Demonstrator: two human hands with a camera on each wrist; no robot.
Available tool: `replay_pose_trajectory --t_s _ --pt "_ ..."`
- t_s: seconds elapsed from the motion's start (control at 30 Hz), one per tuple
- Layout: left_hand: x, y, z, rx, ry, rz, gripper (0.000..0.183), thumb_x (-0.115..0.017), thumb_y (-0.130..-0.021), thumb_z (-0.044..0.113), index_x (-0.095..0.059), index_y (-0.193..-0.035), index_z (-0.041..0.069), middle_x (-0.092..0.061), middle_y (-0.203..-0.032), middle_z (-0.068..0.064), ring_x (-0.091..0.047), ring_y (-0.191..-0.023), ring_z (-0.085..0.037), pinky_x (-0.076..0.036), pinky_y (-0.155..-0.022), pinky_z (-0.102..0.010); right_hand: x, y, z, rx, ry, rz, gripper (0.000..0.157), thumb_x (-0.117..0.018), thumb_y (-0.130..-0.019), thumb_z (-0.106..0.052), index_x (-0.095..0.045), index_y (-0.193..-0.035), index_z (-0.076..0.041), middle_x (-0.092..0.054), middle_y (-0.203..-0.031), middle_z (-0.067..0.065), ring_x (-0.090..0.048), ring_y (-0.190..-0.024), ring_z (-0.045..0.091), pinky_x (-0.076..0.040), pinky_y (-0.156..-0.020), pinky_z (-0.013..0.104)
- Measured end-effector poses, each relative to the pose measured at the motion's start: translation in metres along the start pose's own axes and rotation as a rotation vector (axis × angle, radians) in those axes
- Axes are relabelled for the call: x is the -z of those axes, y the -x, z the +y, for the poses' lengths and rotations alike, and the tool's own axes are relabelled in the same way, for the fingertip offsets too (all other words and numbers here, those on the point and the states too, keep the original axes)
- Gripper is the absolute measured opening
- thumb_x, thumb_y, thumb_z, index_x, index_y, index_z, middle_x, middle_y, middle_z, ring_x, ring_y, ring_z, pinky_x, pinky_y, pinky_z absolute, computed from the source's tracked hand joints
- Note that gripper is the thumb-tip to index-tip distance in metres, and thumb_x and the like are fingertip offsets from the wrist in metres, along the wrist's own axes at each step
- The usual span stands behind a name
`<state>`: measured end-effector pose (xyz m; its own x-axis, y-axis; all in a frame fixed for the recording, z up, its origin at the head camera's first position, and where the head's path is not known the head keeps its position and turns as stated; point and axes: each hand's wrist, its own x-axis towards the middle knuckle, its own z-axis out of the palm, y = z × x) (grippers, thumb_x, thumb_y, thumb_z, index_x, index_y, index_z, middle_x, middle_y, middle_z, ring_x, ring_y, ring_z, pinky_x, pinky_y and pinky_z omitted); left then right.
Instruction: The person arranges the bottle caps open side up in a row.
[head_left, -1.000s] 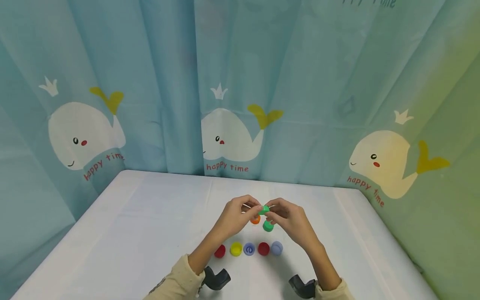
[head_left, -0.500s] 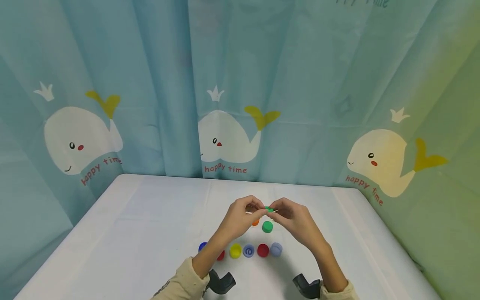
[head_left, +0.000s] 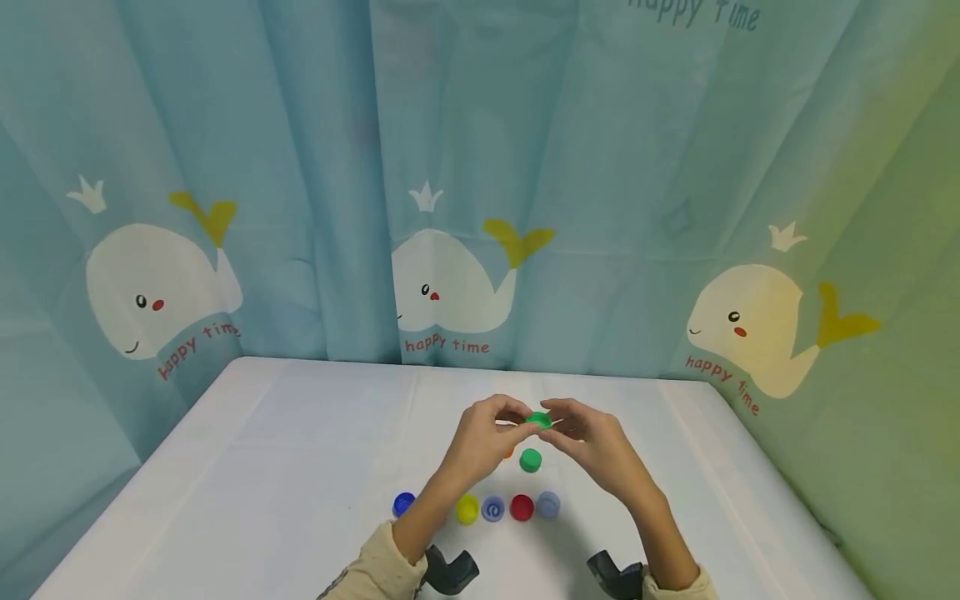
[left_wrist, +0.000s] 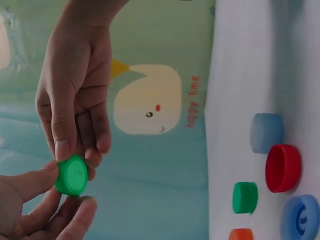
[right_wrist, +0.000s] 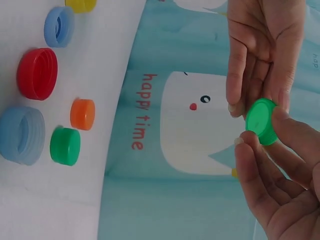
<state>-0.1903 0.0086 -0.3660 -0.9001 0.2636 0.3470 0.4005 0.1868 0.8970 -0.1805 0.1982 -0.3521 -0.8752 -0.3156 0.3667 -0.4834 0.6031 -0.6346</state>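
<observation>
A bright green bottle cap [head_left: 539, 420] is held up over the table between both hands, its hollow side showing in the head view. My left hand [head_left: 480, 437] pinches its left edge with thumb and fingers. From the other side my right hand [head_left: 588, 437] grips the rim, its thumb [right_wrist: 295, 127] lying against the cap in the right wrist view. A second green cap [head_left: 530, 460] stands on the table below the hands. Close to it is an orange cap [right_wrist: 83, 114], mostly hidden by the left hand in the head view.
Nearer the person runs a row of caps: dark blue [head_left: 403, 503], yellow [head_left: 467, 509], light blue [head_left: 492, 508], red [head_left: 522, 507] and pale blue [head_left: 548, 504]. Black curved pieces [head_left: 452, 572] sit at both wrists. A whale-print curtain [head_left: 315, 250] hangs beyond the white table [head_left: 285, 467].
The held green cap has been turned between the fingers, so its hollow side now shows. The left forearm has shifted right, uncovering the dark blue cap and covering a red one.
</observation>
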Motion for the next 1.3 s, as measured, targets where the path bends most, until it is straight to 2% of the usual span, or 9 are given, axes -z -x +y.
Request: replay_pose_trajectory --t_s 0.33,0.53,0.7,0.9,1.0,1.07,1.13,1.2,1.3 --pt "-0.012 0.001 -0.009 -0.055 -0.064 -0.050 0.019 -0.061 -0.093 0.019 -0.065 -0.105 0.006 -0.066 -0.103 -0.001 -0.062 -0.100 -0.016 -0.050 -0.081 -0.023 0.008 0.002 0.007 -0.025 0.046 -0.113 0.034 -0.071 -0.085 -0.014 -0.063 -0.114 0.001 -0.064 -0.096 0.002 -0.064 -0.084 0.015 -0.053 -0.072 0.028" --pt "-0.021 0.007 -0.017 -0.059 -0.133 -0.227 0.021 -0.049 -0.099 0.015 -0.058 -0.116 0.007 -0.064 -0.112 -0.004 -0.060 -0.104 -0.015 -0.048 -0.085 -0.023 0.014 0.007 0.014 -0.083 0.063 -0.259 0.023 -0.072 -0.082 -0.008 -0.064 -0.102 0.001 -0.064 -0.086 -0.001 -0.062 -0.078 0.013 -0.052 -0.070 0.027" --pt "-0.027 0.009 -0.022 0.009 -0.141 -0.381 0.025 -0.044 -0.099 0.013 -0.054 -0.122 0.010 -0.063 -0.117 -0.004 -0.062 -0.095 -0.014 -0.048 -0.078 -0.023 0.016 0.010 0.019 -0.178 0.080 -0.398 0.020 -0.073 -0.079 -0.003 -0.061 -0.094 0.001 -0.061 -0.082 0.001 -0.059 -0.075 0.016 -0.050 -0.063 0.029" --pt "-0.038 0.014 -0.032 -0.011 -0.215 -0.513 0.036 -0.047 -0.096 0.012 -0.047 -0.132 0.010 -0.059 -0.125 -0.005 -0.054 -0.112 -0.010 -0.044 -0.083 -0.023 0.012 0.012 0.023 -0.312 0.146 -0.443 0.025 -0.076 -0.073 0.002 -0.060 -0.092 0.001 -0.058 -0.082 0.003 -0.057 -0.069 0.016 -0.050 -0.061 0.032" --pt "-0.042 0.015 -0.036 -0.027 -0.251 -0.574 0.047 -0.051 -0.095 0.012 -0.039 -0.140 0.008 -0.053 -0.132 -0.008 -0.056 -0.074 -0.001 -0.042 -0.066 -0.018 0.009 0.012 0.026 -0.371 0.176 -0.449 0.028 -0.077 -0.073 0.001 -0.060 -0.095 0.001 -0.058 -0.083 0.004 -0.058 -0.065 0.018 -0.050 -0.058 0.033" --pt "-0.044 0.016 -0.038 -0.035 -0.266 -0.611 0.053 -0.053 -0.093 0.010 -0.034 -0.143 0.007 -0.056 -0.128 -0.008 -0.038 -0.051 0.000 -0.035 -0.054 -0.018 0.007 0.011 0.029 -0.404 0.192 -0.459 0.028 -0.077 -0.073 0.001 -0.060 -0.095 0.001 -0.057 -0.082 0.005 -0.058 -0.062 0.020 -0.050 -0.055 0.033" --pt "-0.047 0.016 -0.040 -0.045 -0.281 -0.647 0.058 -0.054 -0.092 0.007 -0.031 -0.145 0.005 -0.063 -0.109 -0.005 -0.023 -0.046 -0.006 -0.031 -0.048 -0.019 0.004 0.011 0.032 -0.423 0.215 -0.476 0.027 -0.077 -0.073 0.001 -0.061 -0.094 -0.001 -0.057 -0.081 0.004 -0.058 -0.061 0.021 -0.049 -0.053 0.032" --pt "-0.049 0.016 -0.042 -0.055 -0.315 -0.666 0.060 -0.055 -0.091 0.007 -0.030 -0.145 0.005 -0.060 -0.108 -0.003 -0.040 -0.058 -0.002 -0.038 -0.057 -0.017 0.002 0.013 0.035 -0.437 0.234 -0.487 0.025 -0.076 -0.072 0.002 -0.061 -0.092 -0.002 -0.057 -0.079 0.004 -0.057 -0.060 0.021 -0.048 -0.052 0.032" --pt "-0.054 0.018 -0.044 -0.067 -0.375 -0.682 0.063 -0.056 -0.089 0.008 -0.029 -0.146 0.005 -0.056 -0.121 -0.002 -0.050 -0.104 -0.007 -0.043 -0.083 -0.019 0.001 0.015 0.037 -0.447 0.260 -0.497 0.025 -0.076 -0.072 0.003 -0.059 -0.089 -0.004 -0.057 -0.077 0.003 -0.055 -0.059 0.022 -0.047 -0.050 0.032"
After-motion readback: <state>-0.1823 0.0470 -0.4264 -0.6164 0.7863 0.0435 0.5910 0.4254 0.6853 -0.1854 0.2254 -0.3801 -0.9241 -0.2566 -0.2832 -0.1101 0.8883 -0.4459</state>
